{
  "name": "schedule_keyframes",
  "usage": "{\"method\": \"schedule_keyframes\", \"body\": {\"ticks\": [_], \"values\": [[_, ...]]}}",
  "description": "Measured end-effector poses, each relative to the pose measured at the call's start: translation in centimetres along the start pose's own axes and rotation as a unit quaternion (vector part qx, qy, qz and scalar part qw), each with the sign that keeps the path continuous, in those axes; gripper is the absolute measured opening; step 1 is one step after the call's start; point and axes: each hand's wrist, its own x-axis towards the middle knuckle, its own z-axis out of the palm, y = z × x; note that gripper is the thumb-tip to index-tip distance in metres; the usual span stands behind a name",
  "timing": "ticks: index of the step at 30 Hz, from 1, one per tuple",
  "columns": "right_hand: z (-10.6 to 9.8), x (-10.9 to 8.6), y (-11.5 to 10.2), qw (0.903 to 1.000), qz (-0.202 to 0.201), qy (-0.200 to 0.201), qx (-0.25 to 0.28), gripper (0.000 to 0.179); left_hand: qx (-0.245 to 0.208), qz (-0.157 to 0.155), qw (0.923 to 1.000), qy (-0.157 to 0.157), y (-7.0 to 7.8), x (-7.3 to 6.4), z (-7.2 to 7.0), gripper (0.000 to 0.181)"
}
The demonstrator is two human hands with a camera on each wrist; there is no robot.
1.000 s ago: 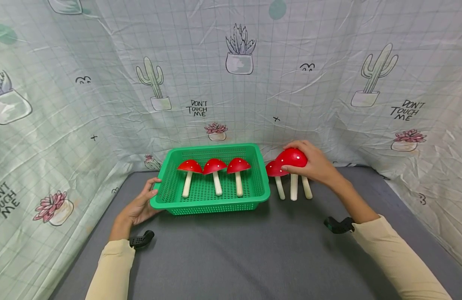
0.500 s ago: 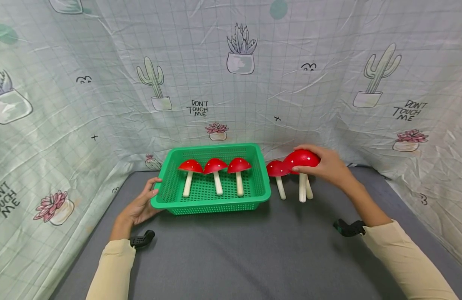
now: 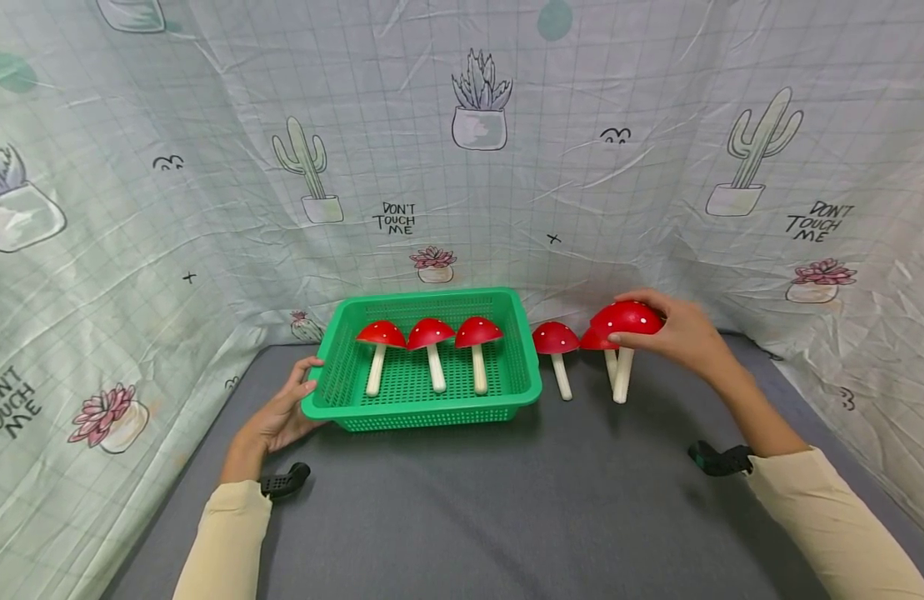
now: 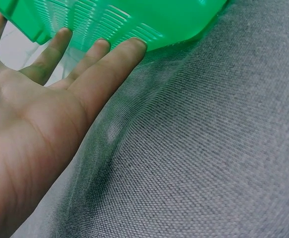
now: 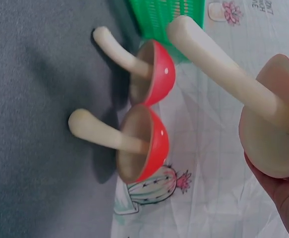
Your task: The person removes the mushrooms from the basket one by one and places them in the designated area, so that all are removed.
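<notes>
My right hand [image 3: 694,337] grips a toy mushroom [image 3: 632,317] by its red, white-dotted cap. Its pale stem points down in the head view, and the right wrist view shows the cap's cream underside, clear of the table. Two similar mushrooms lie on the table: one [image 3: 556,337] beside the basket, another [image 3: 598,338] partly covered by the held one. My left hand [image 3: 283,412] touches the left end of a green plastic basket [image 3: 424,410], fingers [image 4: 104,69] mostly straight against its slotted wall. Inside the basket three mushrooms [image 3: 430,333] lie in a row, caps toward the back.
A dark grey cloth [image 3: 462,508] covers the table. White sheeting [image 3: 551,183] printed with potted plants rises behind and at both sides, close to the basket's back rim. Black wrist devices [image 3: 285,481] are strapped to both arms.
My right hand has carried its mushroom to the right, past the middle of the mushrooms on the table. The left hand and the basket have stayed in place.
</notes>
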Motion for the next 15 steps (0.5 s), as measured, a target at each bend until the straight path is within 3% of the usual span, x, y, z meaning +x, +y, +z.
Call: {"method": "schedule_keyframes", "body": {"ticks": [9,15], "values": [[-1.0,0.3,1.0,0.9994,0.012,0.017,-0.029,0.059,-0.004,-0.003,1.0,0.0,0.3,-0.2,0.2,0.034],[-1.5,0.3,2.0,0.9988,0.017,0.021,-0.04,0.062,0.006,-0.015,0.9997,0.019,0.5,-0.1,0.3,0.033]]}}
